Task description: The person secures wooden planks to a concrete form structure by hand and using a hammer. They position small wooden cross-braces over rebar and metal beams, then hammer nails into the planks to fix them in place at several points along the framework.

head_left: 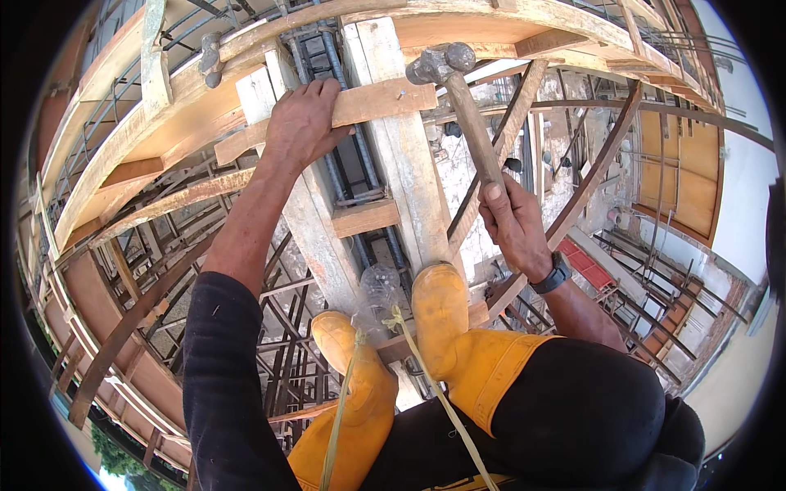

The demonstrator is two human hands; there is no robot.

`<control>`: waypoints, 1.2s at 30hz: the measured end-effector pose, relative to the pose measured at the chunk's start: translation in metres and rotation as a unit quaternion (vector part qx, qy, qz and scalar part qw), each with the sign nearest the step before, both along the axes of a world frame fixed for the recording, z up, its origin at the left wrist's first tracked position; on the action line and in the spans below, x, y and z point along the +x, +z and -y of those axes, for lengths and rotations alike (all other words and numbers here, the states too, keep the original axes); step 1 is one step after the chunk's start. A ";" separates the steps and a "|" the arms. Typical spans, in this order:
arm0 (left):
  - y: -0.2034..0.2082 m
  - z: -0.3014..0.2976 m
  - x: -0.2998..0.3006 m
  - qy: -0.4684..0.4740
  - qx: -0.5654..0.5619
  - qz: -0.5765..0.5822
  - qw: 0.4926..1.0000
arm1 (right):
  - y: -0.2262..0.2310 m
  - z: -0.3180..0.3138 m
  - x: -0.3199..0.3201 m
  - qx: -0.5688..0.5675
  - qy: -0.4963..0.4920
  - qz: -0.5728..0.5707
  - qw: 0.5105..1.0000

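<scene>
- Building site: curved formwork (184, 131) around two white beams (405, 180).
- The cleat (372, 104) lies across the beams, left hand (307, 123) gripping it over both edges.
- Right hand (516, 217) is wrapped round the hammer (472, 119), its head near the cleat's nail (401, 96).
- My advice: press the cleat flat, keep fingers clear, strike square.

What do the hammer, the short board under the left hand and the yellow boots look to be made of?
Hammer head: probably steel, from its dull grey, mottled surface. Handle: seemingly bare wood, brown and worn. Short board: unpainted wood, by its colour and rough edges. Yellow boots: likely rubber or plastic, smooth with slight sheen and smudges; which is unclear.
</scene>
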State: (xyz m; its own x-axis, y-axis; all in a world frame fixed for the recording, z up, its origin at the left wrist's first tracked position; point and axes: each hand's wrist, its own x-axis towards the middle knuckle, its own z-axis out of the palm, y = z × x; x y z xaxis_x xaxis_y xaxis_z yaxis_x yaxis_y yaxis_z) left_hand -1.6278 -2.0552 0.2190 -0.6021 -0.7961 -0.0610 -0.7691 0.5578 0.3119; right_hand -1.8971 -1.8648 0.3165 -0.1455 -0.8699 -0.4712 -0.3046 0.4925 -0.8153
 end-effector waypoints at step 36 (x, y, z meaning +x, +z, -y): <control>0.007 0.009 -0.025 0.112 0.091 0.054 0.988 | 0.003 0.002 0.002 -0.025 0.044 -0.036 0.998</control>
